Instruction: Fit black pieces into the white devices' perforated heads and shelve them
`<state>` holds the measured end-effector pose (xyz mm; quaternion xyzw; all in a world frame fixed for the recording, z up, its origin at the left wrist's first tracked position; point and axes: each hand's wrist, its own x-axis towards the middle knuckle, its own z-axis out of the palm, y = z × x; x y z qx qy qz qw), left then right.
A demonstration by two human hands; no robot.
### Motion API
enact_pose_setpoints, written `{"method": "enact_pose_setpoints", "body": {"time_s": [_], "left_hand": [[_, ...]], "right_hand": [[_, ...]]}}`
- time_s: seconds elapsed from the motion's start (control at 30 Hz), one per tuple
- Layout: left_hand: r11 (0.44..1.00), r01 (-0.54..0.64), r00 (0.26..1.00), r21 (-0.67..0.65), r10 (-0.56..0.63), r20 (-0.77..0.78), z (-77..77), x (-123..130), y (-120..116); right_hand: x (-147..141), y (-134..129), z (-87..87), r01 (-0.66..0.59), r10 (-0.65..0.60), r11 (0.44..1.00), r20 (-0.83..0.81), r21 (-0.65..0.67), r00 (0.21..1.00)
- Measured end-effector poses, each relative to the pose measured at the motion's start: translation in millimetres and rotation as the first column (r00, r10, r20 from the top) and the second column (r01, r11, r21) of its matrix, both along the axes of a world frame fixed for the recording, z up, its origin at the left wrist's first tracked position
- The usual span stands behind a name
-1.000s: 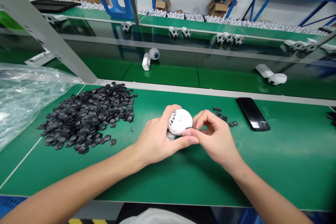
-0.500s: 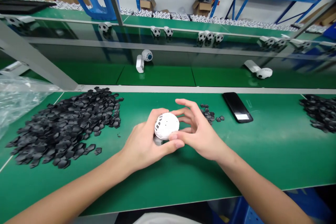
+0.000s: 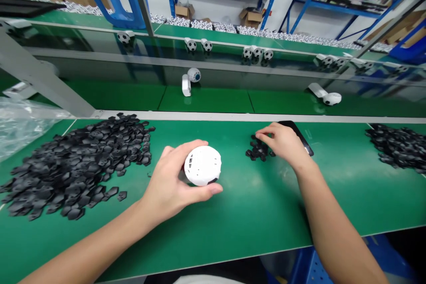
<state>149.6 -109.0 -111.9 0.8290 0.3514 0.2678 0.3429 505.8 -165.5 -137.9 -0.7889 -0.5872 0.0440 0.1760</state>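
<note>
A round white ball-shaped part (image 3: pixel 203 165) with small slots and a dark patch at its lower edge is held by my left hand (image 3: pixel 175 179), the thumb below it and the fingers behind. My right hand (image 3: pixel 281 142) is over a small cluster of black pieces (image 3: pixel 258 150), its thumb and fingertips pinched together at the cluster's upper edge. Whatever lies between those fingertips is too small to make out. A black phone (image 3: pixel 301 136) lies partly hidden behind my right hand.
A big heap of black pieces (image 3: pixel 83 164) covers the left of the green table (image 3: pixel 213 235); another heap (image 3: pixel 399 146) lies right. Beyond the rail (image 3: pixel 213 116), white devices (image 3: pixel 187 85) sit on a green belt (image 3: pixel 206 100). A clear plastic bag (image 3: pixel 26 124) is far left.
My right hand has left the white part and moved right to the small black cluster, its fingers closing. My left hand keeps the part, now turned and slightly further left.
</note>
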Motion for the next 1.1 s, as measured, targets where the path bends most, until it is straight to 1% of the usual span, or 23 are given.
{"method": "enact_pose_setpoints", "body": {"time_s": [0.07, 0.17, 0.27, 0.37, 0.43, 0.47, 0.5, 0.53, 0.57, 0.6, 0.63, 0.67, 0.73, 0.8, 0.83, 0.9, 1.0, 1.1], "left_hand": [[0.999, -0.034, 0.996, -0.025, 0.036, 0.084, -5.1, -2.1, -0.6], [1.000, -0.003, 0.990, -0.008, 0.004, 0.144, -9.6, -0.2, 1.4], [0.998, 0.058, 0.989, -0.037, -0.053, 0.138, -8.7, 2.3, 7.8], [0.987, 0.104, 0.991, -0.121, -0.092, 0.102, -3.0, 1.2, 13.8], [0.975, 0.113, 0.991, -0.192, -0.098, 0.086, 2.3, -0.5, 15.2], [0.968, 0.119, 0.991, -0.220, -0.104, 0.079, 4.8, -1.2, 15.0], [0.962, 0.129, 0.991, -0.239, -0.115, 0.070, 6.8, -1.5, 14.2], [0.957, 0.140, 0.990, -0.253, -0.129, 0.061, 8.1, -1.5, 12.9], [0.953, 0.149, 0.989, -0.262, -0.139, 0.056, 8.4, -0.9, 11.4], [0.950, 0.153, 0.988, -0.271, -0.143, 0.057, 7.6, 0.1, 9.8], [0.947, 0.152, 0.988, -0.282, -0.140, 0.064, 5.6, 1.6, 8.3], [0.943, 0.145, 0.989, -0.299, -0.127, 0.080, 2.6, 3.4, 7.3], [0.935, 0.117, 0.989, -0.335, -0.081, 0.121, -5.8, 7.7, 6.7], [0.929, 0.090, 0.987, -0.359, -0.034, 0.160, -14.8, 11.7, 7.8], [0.928, 0.082, 0.984, -0.365, -0.017, 0.177, -18.6, 13.3, 8.7], [0.925, 0.088, 0.979, -0.370, -0.013, 0.202, -23.8, 15.7, 10.2], [0.921, 0.106, 0.979, -0.374, -0.031, 0.201, -25.1, 17.0, 10.5], [0.933, 0.091, 0.988, -0.348, -0.040, 0.151, -20.2, 15.8, 9.9]], "right_hand": [[0.3, 0.2, -2.9, -0.011, 0.011, 1.000, 0.025, -0.025, 1.000], [-0.9, 0.1, -4.4, -0.035, 0.035, 0.998, 0.009, -0.055, 0.999], [-1.3, 1.6, -5.6, -0.027, 0.026, 0.997, -0.012, -0.069, 1.000], [-2.6, 6.0, -9.3, -0.007, 0.009, 0.998, 0.031, -0.058, 0.999], [-5.4, 10.4, -12.8, -0.006, 0.006, 1.000, 0.057, -0.002, 0.998], [-8.1, 12.5, -14.0, -0.008, 0.006, 0.999, 0.032, 0.049, 0.999], [-12.0, 14.2, -14.4, -0.004, 0.008, 0.994, -0.035, 0.106, 0.999], [-17.5, 15.2, -13.6, 0.010, 0.015, 0.986, -0.146, 0.165, 0.989], [-24.8, 15.2, -11.3, 0.036, 0.028, 0.976, -0.289, 0.215, 0.957], [-34.0, 14.1, -7.7, 0.071, 0.046, 0.967, -0.438, 0.247, 0.898], [-44.9, 11.6, -2.9, 0.106, 0.066, 0.959, -0.575, 0.261, 0.816], [-57.3, 7.9, 2.6, 0.120, 0.092, 0.958, -0.675, 0.261, 0.732], [-84.5, -1.7, 13.6, 0.079, 0.154, 0.965, -0.785, 0.250, 0.600], [-110.8, -11.6, 20.9, -0.016, 0.231, 0.966, -0.829, 0.260, 0.509], [-122.2, -15.5, 22.3, -0.079, 0.266, 0.962, -0.834, 0.261, 0.483], [-139.8, -20.4, 21.1, -0.141, 0.298, 0.954, -0.829, 0.263, 0.474], [-152.1, -21.5, 15.0, -0.153, 0.304, 0.953, -0.819, 0.262, 0.487], [-154.1, -21.0, 13.3, -0.153, 0.313, 0.950, -0.791, 0.274, 0.526]]}}
